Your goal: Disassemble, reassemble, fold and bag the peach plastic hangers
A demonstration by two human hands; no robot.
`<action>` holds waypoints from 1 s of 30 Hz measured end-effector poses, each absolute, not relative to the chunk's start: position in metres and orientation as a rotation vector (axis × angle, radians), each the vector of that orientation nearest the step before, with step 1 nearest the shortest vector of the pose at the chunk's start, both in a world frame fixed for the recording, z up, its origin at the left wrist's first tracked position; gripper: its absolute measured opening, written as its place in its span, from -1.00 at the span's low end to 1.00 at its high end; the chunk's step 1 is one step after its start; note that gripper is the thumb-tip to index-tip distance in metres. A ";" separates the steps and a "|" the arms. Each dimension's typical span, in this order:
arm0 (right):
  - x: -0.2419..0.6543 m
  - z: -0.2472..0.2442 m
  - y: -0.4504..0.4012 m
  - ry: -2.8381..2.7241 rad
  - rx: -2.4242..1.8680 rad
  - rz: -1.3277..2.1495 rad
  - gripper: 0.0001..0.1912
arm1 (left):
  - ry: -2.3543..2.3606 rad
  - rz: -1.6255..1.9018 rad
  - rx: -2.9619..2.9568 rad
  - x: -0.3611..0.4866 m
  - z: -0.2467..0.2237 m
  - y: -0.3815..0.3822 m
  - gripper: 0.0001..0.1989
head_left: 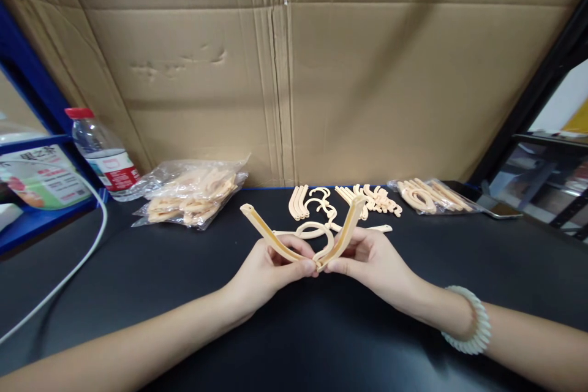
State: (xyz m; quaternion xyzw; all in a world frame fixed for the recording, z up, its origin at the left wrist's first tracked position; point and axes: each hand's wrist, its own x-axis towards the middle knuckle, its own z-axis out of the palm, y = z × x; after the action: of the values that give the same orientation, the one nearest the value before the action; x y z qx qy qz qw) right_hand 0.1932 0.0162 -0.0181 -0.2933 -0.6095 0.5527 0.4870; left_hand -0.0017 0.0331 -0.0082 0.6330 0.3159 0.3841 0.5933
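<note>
Both hands meet at the joint of a beige plastic folding clothes hanger (265, 231). Its two grooved arms stick up and outward in a V, and its curved hook (329, 241) stands between them. My left hand (264, 266) pinches the lower end of the left arm between thumb and fingers. The lower end of the right arm is gripped by my right hand (379, 263), its thumb close to the joint. The fingertips partly cover the joint. Just behind lies another beige hanger (384, 228), partly hidden by the one I hold.
Loose hanger arms (299, 202), hooks (319, 195) and small pieces (386, 202) lie at the back of the black table (184, 269). Bagged parts sit left (197, 193) and right (420, 197). A bottle (110, 162) and white cable (76, 275) are at left; cardboard (390, 73) stands behind.
</note>
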 end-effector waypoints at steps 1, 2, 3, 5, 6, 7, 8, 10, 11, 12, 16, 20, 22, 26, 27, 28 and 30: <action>0.193 -0.019 0.016 -1.488 -0.723 1.326 -0.84 | 0.742 0.903 1.474 -0.001 -0.008 0.033 -0.87; 0.193 -0.019 0.015 -1.489 -0.740 1.308 -0.83 | 0.749 0.912 1.467 -0.001 -0.009 0.033 -0.86; 0.192 -0.019 0.015 -1.488 -0.759 1.295 -0.83 | 0.755 0.917 1.452 -0.001 -0.009 0.033 -0.86; 0.191 -0.020 0.013 -1.479 -0.788 1.284 -0.85 | 0.755 0.925 1.413 0.000 -0.009 0.032 -0.84; 0.190 -0.020 0.013 -1.471 -0.796 1.285 -0.85 | 0.751 0.925 1.398 0.000 -0.008 0.031 -0.84; 0.189 -0.020 0.012 -1.460 -0.798 1.289 -0.85 | 0.747 0.923 1.387 0.001 -0.009 0.031 -0.84; 0.188 -0.020 0.012 -1.447 -0.804 1.291 -0.84 | 0.746 0.924 1.381 0.002 -0.009 0.030 -0.84; 0.188 -0.020 0.014 -1.432 -0.836 1.297 -0.81 | 0.756 0.928 1.353 0.002 -0.009 0.029 -0.83; 0.190 -0.019 0.016 -1.424 -0.854 1.300 -0.79 | 0.767 0.929 1.330 0.002 -0.010 0.029 -0.82; 0.193 -0.018 0.019 -1.410 -0.868 1.300 -0.76 | 0.781 0.931 1.301 0.002 -0.009 0.030 -0.81; 0.224 -0.008 0.036 -1.399 -0.855 1.305 -0.70 | 0.844 0.962 1.183 -0.008 -0.004 0.038 -0.79; 0.265 0.012 0.053 -1.756 -1.004 1.090 -0.76 | 0.837 0.996 1.144 -0.026 0.005 0.056 -0.76; 0.279 0.020 0.057 -1.947 -1.093 0.852 -0.77 | 0.844 0.947 1.223 -0.034 0.006 0.066 -0.75; 0.293 0.025 0.060 -2.211 -1.146 0.657 -0.80 | 0.936 0.831 1.643 -0.045 0.007 0.080 -0.79; 0.294 0.024 0.061 -2.261 -1.152 0.650 -0.81 | 0.952 0.809 1.787 -0.046 0.007 0.082 -0.81; 0.295 0.023 0.061 -2.306 -1.162 0.639 -0.81 | 0.950 0.795 1.942 -0.048 0.008 0.084 -0.83; 0.295 0.020 0.063 -2.388 -1.179 0.583 -0.81 | 0.904 0.790 2.247 -0.050 0.008 0.086 -0.88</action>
State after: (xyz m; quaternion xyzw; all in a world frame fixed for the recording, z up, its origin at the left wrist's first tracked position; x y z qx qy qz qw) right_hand 0.2951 0.0629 0.0198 -0.4231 -0.8571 0.2091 0.2065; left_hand -0.0499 0.0859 0.0085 0.8434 0.3393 0.2966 0.2927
